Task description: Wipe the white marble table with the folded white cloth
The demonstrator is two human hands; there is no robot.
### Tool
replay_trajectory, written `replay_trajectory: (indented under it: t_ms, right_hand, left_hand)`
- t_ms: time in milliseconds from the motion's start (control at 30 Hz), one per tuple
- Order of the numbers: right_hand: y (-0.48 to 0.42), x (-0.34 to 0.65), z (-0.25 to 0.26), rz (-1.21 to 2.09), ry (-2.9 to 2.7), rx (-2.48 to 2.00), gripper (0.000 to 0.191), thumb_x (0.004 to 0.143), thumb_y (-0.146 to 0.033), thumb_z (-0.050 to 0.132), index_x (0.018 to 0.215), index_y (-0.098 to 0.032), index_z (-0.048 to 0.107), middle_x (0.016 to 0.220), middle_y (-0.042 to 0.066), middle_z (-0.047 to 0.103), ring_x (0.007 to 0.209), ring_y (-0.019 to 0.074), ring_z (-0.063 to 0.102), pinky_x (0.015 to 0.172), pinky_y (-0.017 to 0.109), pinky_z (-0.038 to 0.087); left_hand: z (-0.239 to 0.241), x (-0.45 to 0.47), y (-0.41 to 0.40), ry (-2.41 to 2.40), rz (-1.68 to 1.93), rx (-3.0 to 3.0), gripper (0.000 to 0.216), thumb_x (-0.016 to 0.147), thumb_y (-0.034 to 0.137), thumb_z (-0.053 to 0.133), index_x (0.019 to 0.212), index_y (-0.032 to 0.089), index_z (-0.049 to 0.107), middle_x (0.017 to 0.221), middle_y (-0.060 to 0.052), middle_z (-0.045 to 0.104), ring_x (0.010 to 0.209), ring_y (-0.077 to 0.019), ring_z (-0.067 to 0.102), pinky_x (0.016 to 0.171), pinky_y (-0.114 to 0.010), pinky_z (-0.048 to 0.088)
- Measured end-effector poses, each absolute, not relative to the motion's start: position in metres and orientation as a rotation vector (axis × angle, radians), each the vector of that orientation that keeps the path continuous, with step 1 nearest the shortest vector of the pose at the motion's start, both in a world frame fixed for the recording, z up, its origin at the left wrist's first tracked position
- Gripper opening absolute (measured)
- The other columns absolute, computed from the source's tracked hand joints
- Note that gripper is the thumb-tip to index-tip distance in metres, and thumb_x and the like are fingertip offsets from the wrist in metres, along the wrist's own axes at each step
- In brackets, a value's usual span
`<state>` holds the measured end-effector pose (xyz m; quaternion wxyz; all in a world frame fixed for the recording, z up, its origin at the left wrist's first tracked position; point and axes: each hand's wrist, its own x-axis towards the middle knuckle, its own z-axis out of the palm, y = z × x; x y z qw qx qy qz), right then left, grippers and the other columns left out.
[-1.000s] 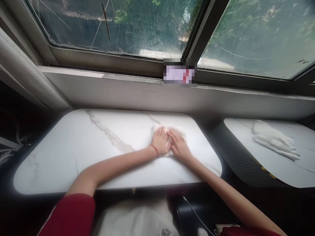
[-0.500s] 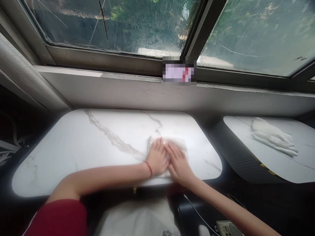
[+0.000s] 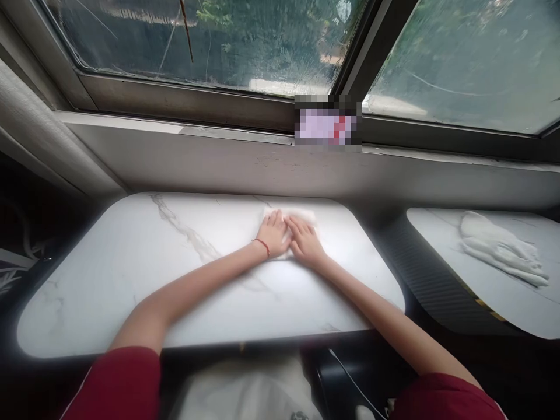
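A white cloth lies flat on the white marble table, near its far edge below the window. My left hand, with a red string at the wrist, presses flat on the cloth with fingers stretched out. My right hand lies flat beside it, fingers out, touching the left hand and the cloth. Most of the cloth is hidden under both palms.
A grey window sill and window frame run behind the table. To the right stands a second marble table with a crumpled white cloth on it. A dark gap separates the tables. White fabric lies below the near edge.
Both hands pulled the cloth toward the near edge half a second ago, then pushed it away; now it sits farther out, close to the sill, with both arms stretched.
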<state>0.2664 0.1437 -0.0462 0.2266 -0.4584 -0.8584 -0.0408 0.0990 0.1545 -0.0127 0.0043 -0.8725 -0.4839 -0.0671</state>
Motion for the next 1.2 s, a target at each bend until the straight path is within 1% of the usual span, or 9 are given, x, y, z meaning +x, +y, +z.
replay_trajectory:
  t_ms: [67, 200, 333, 467, 567, 733, 867, 1033, 1200]
  right_hand:
    - [0.158, 0.264, -0.045, -0.109, -2.364, -1.265, 0.064, 0.090, -0.021, 0.033, 0.153, -0.008, 0.040, 0.156, 0.017, 0.047, 0.146, 0.0298, 0.039, 0.118, 0.048, 0.031]
    - [0.180, 0.260, -0.045, -0.089, -2.353, -1.267, 0.065, 0.090, -0.021, 0.034, 0.155, -0.013, 0.039, 0.156, 0.014, 0.046, 0.147, 0.0286, 0.039, 0.119, 0.047, 0.030]
    - [0.196, 0.258, -0.045, -0.068, -2.358, -1.279, 0.065, 0.090, -0.021, 0.034, 0.154, -0.011, 0.039, 0.157, 0.015, 0.045, 0.146, 0.0295, 0.038, 0.119, 0.046, 0.029]
    - [0.210, 0.257, -0.044, -0.057, -2.369, -1.288, 0.066, 0.090, -0.020, 0.034, 0.156, -0.013, 0.037, 0.158, 0.014, 0.044, 0.147, 0.0292, 0.037, 0.119, 0.046, 0.028]
    - [0.223, 0.255, -0.042, -0.034, -2.391, -1.298, 0.066, 0.090, -0.021, 0.033, 0.155, -0.012, 0.038, 0.158, 0.013, 0.044, 0.146, 0.0281, 0.038, 0.119, 0.045, 0.028]
    - [0.243, 0.255, -0.040, 0.029, -2.426, -1.337, 0.066, 0.090, -0.021, 0.031, 0.155, -0.012, 0.039, 0.157, 0.013, 0.045, 0.146, 0.0273, 0.038, 0.119, 0.045, 0.028]
    - [0.249, 0.257, -0.041, 0.027, -2.457, -1.327, 0.066, 0.090, -0.021, 0.031, 0.156, -0.014, 0.037, 0.158, 0.012, 0.044, 0.146, 0.0280, 0.038, 0.118, 0.046, 0.029]
    - [0.248, 0.256, -0.040, -0.018, -2.476, -1.374, 0.065, 0.092, -0.021, 0.031, 0.156, -0.015, 0.036, 0.159, 0.011, 0.043, 0.147, 0.0269, 0.037, 0.119, 0.044, 0.030]
    - [0.240, 0.250, -0.037, -0.053, -2.432, -1.387, 0.064, 0.091, -0.019, 0.032, 0.154, -0.013, 0.040, 0.157, 0.012, 0.046, 0.146, 0.0261, 0.039, 0.119, 0.044, 0.030]
  left_hand:
    - [-0.011, 0.097, 0.166, -1.534, -0.212, -2.721, 0.065, 0.101, 0.040, 0.042, 0.153, 0.002, 0.040, 0.164, -0.026, 0.028, 0.153, -0.0371, 0.027, 0.122, -0.048, 0.023]
    - [-0.011, 0.095, 0.187, -1.559, -0.240, -2.703, 0.064, 0.101, 0.040, 0.044, 0.154, 0.004, 0.040, 0.164, -0.026, 0.028, 0.153, -0.0368, 0.027, 0.122, -0.048, 0.022]
    - [-0.013, 0.092, 0.203, -1.564, -0.262, -2.701, 0.064, 0.100, 0.040, 0.043, 0.153, 0.004, 0.040, 0.164, -0.026, 0.027, 0.152, -0.0366, 0.028, 0.122, -0.049, 0.021]
    - [-0.017, 0.090, 0.217, -1.571, -0.320, -2.699, 0.065, 0.099, 0.042, 0.043, 0.152, 0.004, 0.042, 0.163, -0.024, 0.031, 0.151, -0.0362, 0.029, 0.122, -0.050, 0.021]
    - [-0.017, 0.091, 0.226, -1.609, -0.357, -2.670, 0.064, 0.099, 0.042, 0.041, 0.150, 0.004, 0.044, 0.162, -0.022, 0.034, 0.149, -0.0359, 0.032, 0.121, -0.050, 0.022]
    - [-0.014, 0.094, 0.233, -1.678, -0.367, -2.628, 0.060, 0.098, 0.037, 0.038, 0.146, 0.002, 0.049, 0.161, -0.024, 0.035, 0.147, -0.0367, 0.033, 0.120, -0.050, 0.023]
    - [-0.014, 0.094, 0.234, -1.690, -0.377, -2.624, 0.059, 0.097, 0.037, 0.039, 0.144, 0.004, 0.051, 0.161, -0.022, 0.037, 0.145, -0.0364, 0.035, 0.119, -0.051, 0.025]
    - [-0.015, 0.094, 0.234, -1.706, -0.381, -2.603, 0.058, 0.098, 0.037, 0.038, 0.144, 0.006, 0.052, 0.160, -0.020, 0.038, 0.145, -0.0348, 0.035, 0.119, -0.050, 0.025]
    - [-0.011, 0.094, 0.229, -1.699, -0.323, -2.579, 0.059, 0.099, 0.037, 0.036, 0.147, 0.005, 0.048, 0.161, -0.022, 0.037, 0.145, -0.0338, 0.037, 0.120, -0.048, 0.026]
